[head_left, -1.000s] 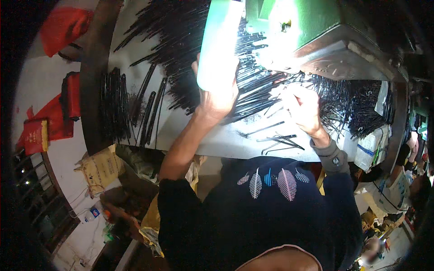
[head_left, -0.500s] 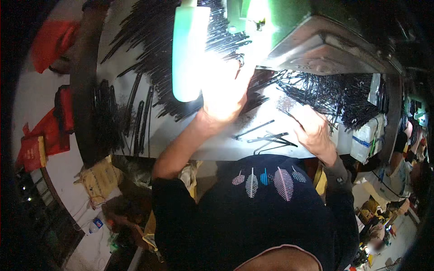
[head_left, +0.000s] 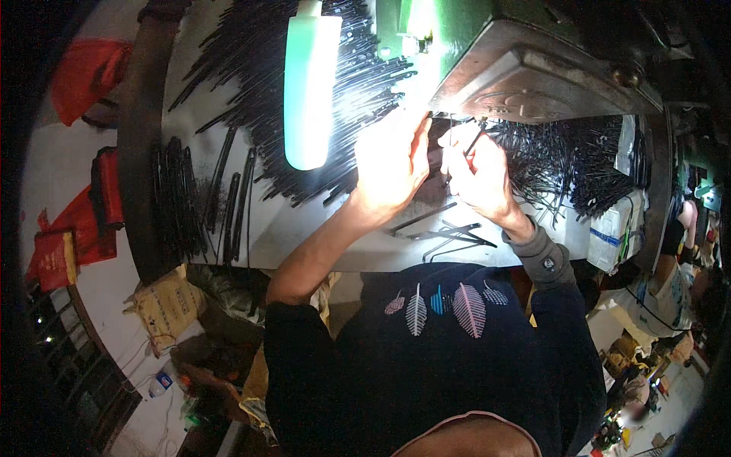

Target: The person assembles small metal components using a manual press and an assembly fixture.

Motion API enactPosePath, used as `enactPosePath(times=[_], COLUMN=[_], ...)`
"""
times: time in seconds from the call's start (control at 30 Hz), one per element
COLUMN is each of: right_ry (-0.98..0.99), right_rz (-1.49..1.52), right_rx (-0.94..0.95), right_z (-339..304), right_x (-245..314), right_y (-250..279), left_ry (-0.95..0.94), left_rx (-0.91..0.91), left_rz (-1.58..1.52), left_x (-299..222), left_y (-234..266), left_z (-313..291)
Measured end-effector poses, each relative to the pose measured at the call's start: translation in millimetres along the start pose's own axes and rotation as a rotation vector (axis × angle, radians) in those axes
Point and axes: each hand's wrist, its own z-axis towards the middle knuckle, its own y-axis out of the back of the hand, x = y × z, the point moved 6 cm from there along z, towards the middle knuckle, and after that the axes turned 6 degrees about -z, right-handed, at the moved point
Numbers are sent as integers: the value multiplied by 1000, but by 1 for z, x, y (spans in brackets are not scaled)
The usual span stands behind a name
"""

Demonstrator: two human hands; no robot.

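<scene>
My left hand is raised at the base of the green machine, beside a large spread of thin black rods. Strong glare washes out its fingertips, so what they touch is hidden. Close by on the right, my right hand pinches a short thin black rod at the machine's lit working point. Below both hands, several bent black rods lie loose and crossed on the white tabletop.
A pale green bottle-shaped part stands left of the lamp. The tilted metal plate overhangs a tangled heap of black rods. A white box is at the right edge; more rods lie far left.
My right hand has moved up and left from the tabletop to the machine, with a black rod in its fingers. My left hand has shifted slightly down and to the right.
</scene>
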Motion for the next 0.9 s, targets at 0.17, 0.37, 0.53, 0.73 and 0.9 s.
enactPosePath(times=[0.17,0.37,0.53,0.73,0.9], right_ry=[-76,-70,-88,-73,-63], right_rz=[75,55,78,40,-5], right_rx=[9,8,21,-26,-32], right_z=[1,1,5,8,11], right_x=[-4,-5,5,3,-5], right_y=[-1,-2,1,6,5], left_ry=[41,-107,-223,-286,-240], left_rx=[22,-4,-14,60,54], left_rz=[-26,59,138,182,209], left_x=[-2,-1,-10,-14,-13], left_y=[-1,-3,-5,-9,-9], left_z=[4,0,-1,2,4])
